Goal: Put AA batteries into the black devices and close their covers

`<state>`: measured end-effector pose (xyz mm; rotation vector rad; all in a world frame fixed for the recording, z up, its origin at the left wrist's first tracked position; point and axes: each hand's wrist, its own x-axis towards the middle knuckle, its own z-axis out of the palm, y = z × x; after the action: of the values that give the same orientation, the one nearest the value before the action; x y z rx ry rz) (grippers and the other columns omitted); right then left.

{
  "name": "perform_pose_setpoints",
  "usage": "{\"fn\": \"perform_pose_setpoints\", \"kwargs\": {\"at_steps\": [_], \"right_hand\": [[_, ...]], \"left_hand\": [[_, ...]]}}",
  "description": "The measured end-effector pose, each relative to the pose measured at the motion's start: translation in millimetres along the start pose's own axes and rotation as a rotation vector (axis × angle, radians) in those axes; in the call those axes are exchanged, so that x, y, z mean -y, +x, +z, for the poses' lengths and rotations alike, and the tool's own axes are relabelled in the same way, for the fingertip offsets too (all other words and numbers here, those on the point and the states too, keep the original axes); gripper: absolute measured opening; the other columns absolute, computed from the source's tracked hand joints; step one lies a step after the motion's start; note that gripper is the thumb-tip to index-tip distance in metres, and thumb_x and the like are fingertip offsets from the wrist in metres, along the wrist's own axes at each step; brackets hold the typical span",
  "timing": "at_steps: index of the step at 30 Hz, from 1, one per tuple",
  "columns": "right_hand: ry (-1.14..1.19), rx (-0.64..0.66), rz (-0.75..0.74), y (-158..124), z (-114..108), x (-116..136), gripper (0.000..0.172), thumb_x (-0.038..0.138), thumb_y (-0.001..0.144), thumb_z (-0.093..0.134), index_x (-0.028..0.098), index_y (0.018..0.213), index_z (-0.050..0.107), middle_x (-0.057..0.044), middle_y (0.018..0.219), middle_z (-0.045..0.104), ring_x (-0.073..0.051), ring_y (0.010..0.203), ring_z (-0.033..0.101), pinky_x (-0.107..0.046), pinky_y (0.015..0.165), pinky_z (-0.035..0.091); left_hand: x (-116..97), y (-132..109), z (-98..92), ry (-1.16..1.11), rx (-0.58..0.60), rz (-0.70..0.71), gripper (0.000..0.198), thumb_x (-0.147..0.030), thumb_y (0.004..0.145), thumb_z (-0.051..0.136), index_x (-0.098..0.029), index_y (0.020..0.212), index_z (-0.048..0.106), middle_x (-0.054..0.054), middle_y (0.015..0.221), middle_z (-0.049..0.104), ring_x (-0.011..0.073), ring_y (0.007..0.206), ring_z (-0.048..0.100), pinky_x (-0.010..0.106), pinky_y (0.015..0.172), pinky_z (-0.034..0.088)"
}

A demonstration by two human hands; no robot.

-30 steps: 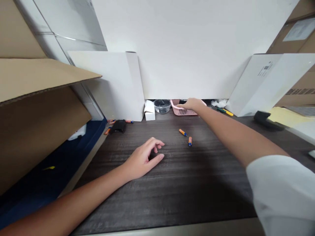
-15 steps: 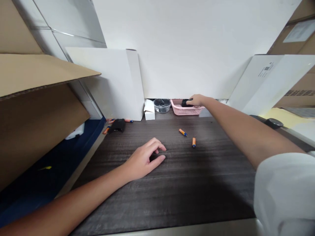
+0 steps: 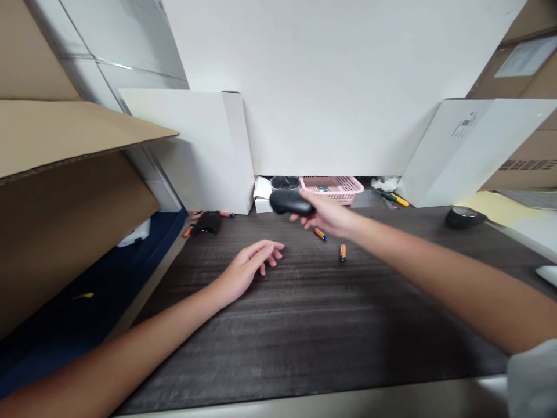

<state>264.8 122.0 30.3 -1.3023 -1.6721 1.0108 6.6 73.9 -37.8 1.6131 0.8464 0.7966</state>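
Observation:
My right hand (image 3: 324,215) grips a black computer mouse (image 3: 289,202) by one end and holds it above the table. The mouse is slightly blurred by motion. Behind it is a pink basket (image 3: 342,198), partly covered by my hand. Two orange-and-blue batteries lie on the table below and right of the hand: one battery (image 3: 321,234) close to the fingers, another battery (image 3: 343,252) nearer to me. With nothing in it, my left hand (image 3: 248,267) rests over the dark table (image 3: 278,337), fingers loosely bent and apart.
A black curved piece (image 3: 208,223) lies among several batteries at the left edge. Along the back stand a small white box (image 3: 263,194) and a clear bowl (image 3: 285,182). A yellow-green tool (image 3: 394,198) and a round black object (image 3: 463,217) are on the right. A cardboard box (image 3: 73,232) flanks the left side.
My right hand has lifted the mouse out of the pink basket and brought it left and toward me. My left hand has shifted slightly left, its fingers turning more downward.

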Motion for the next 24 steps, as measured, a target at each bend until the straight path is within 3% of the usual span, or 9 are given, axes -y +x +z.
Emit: {"fn": "perform_pose_setpoints", "kwargs": {"at_steps": [3, 6, 8, 10, 12, 15, 17, 20, 24], "right_hand": [[0.531, 0.127, 0.031, -26, 73, -6, 0.058, 0.074, 0.1, 0.05, 0.019, 0.102, 0.069, -0.01, 0.085, 0.074, -0.019, 0.07, 0.066, -0.034, 0.061, 0.058], [0.597, 0.037, 0.01, -44, 117, -11, 0.049, 0.067, 0.096, 0.064, 0.024, 0.118, 0.066, -0.001, 0.081, 0.065, -0.016, 0.067, 0.061, -0.029, 0.054, 0.051], [0.527, 0.044, -0.045, -54, 124, -14, 0.049, 0.057, 0.093, 0.072, 0.028, 0.131, 0.063, -0.001, 0.093, 0.067, -0.017, 0.075, 0.062, -0.029, 0.057, 0.051], [0.369, 0.067, -0.125, -64, 114, -17, 0.042, 0.049, 0.094, 0.072, 0.028, 0.13, 0.066, -0.002, 0.101, 0.07, -0.018, 0.084, 0.064, -0.031, 0.067, 0.053], [0.133, 0.054, -0.186, -74, 89, -20, 0.027, 0.047, 0.099, 0.064, 0.026, 0.115, 0.071, -0.001, 0.094, 0.071, -0.018, 0.083, 0.065, -0.032, 0.075, 0.052], [-0.449, -0.059, -0.185, -90, 36, -29, 0.024, 0.047, 0.101, 0.061, 0.026, 0.093, 0.068, 0.003, 0.07, 0.062, -0.016, 0.065, 0.057, -0.031, 0.068, 0.042], [-0.718, -0.12, -0.048, -99, 0, -39, 0.024, 0.05, 0.096, 0.066, 0.028, 0.102, 0.064, 0.004, 0.066, 0.062, -0.018, 0.06, 0.057, -0.03, 0.059, 0.034], [-0.777, -0.137, 0.18, -107, -35, -57, 0.043, 0.059, 0.091, 0.069, 0.027, 0.119, 0.062, 0.001, 0.072, 0.069, -0.022, 0.063, 0.064, -0.03, 0.055, 0.035], [-0.711, -0.008, 0.101, -108, -38, -72, 0.054, 0.037, 0.094, 0.063, 0.022, 0.146, 0.059, 0.002, 0.072, 0.067, -0.021, 0.066, 0.064, -0.031, 0.06, 0.04]], "left_hand": [[2, 3, -0.6, -0.2, -0.062, -0.025, 0.056, -0.067, 0.1, 0.059, -0.016, 0.118, 0.074, 0.011, 0.106, 0.073, 0.0219, 0.092, 0.066, 0.029, 0.068, 0.051], [-1, 3, -0.1, -0.387, -0.099, -0.054, 0.06, -0.071, 0.1, 0.055, -0.015, 0.101, 0.074, 0.01, 0.095, 0.075, 0.0215, 0.088, 0.069, 0.03, 0.073, 0.055], [-4, 2, 0.0, -0.472, -0.151, -0.055, 0.055, -0.067, 0.101, 0.057, -0.014, 0.103, 0.073, 0.009, 0.098, 0.077, 0.0208, 0.09, 0.071, 0.03, 0.077, 0.057], [-8, 0, 0.2, -0.503, -0.216, -0.063, 0.046, -0.059, 0.101, 0.064, -0.014, 0.112, 0.072, 0.01, 0.106, 0.079, 0.0206, 0.095, 0.073, 0.029, 0.081, 0.058], [-11, -2, 1.5, -0.483, -0.239, -0.094, 0.042, -0.052, 0.1, 0.069, -0.014, 0.12, 0.069, 0.012, 0.112, 0.079, 0.0212, 0.095, 0.075, 0.03, 0.081, 0.059], [-13, -4, 5.9, -0.419, -0.212, -0.118, 0.045, -0.051, 0.099, 0.07, -0.015, 0.126, 0.062, 0.014, 0.118, 0.078, 0.0222, 0.087, 0.077, 0.031, 0.069, 0.06], [-13, -4, 9.4, -0.383, -0.209, -0.098, 0.046, -0.053, 0.099, 0.069, -0.015, 0.122, 0.06, 0.015, 0.117, 0.078, 0.0209, 0.081, 0.075, 0.03, 0.064, 0.059], [-12, -3, 13.1, -0.352, -0.216, -0.068, 0.043, -0.052, 0.099, 0.069, -0.015, 0.118, 0.058, 0.012, 0.111, 0.076, 0.0182, 0.076, 0.072, 0.031, 0.065, 0.06], [-8, -4, 15.7, -0.3, -0.168, -0.036, 0.041, -0.051, 0.099, 0.069, -0.017, 0.117, 0.054, 0.009, 0.109, 0.074, 0.0168, 0.075, 0.071, 0.035, 0.072, 0.061]]}}
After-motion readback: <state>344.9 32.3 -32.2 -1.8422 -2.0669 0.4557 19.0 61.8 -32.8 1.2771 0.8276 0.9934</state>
